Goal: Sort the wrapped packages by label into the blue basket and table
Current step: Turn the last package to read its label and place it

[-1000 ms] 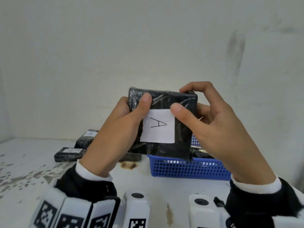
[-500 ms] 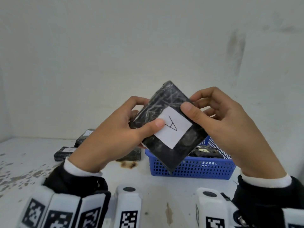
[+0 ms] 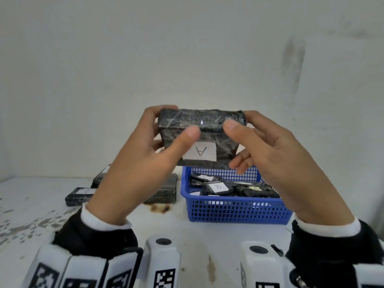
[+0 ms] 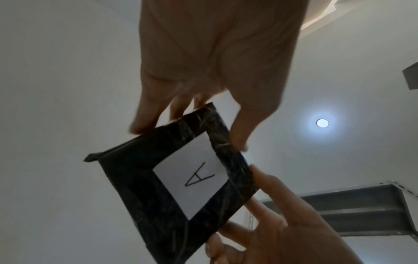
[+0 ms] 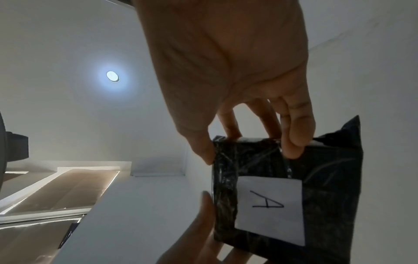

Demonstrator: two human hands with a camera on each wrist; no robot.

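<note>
I hold a black wrapped package (image 3: 199, 121) up in front of me with both hands, above the back left corner of the blue basket (image 3: 239, 213). Its white label (image 3: 200, 152) reads A and hangs upside down. My left hand (image 3: 172, 123) grips the left end, thumb on the near face, fingers behind. My right hand (image 3: 239, 121) pinches the right end likewise. In the left wrist view, my left hand (image 4: 190, 135) pinches a corner of the package (image 4: 135, 178). In the right wrist view, my right hand (image 5: 248, 153) pinches the package (image 5: 328, 178) by its edge.
Several black packages lie in the basket, one labelled B (image 3: 217, 187). More wrapped packages (image 3: 79, 195) lie on the white table (image 3: 187, 231) left of the basket, one of them (image 3: 164, 190) close to its left wall. A wall stands right behind.
The package has turned in my hands from label upright, through a diagonal tilt, to label upside down. Both hands shifted their grip to its upper corners.
</note>
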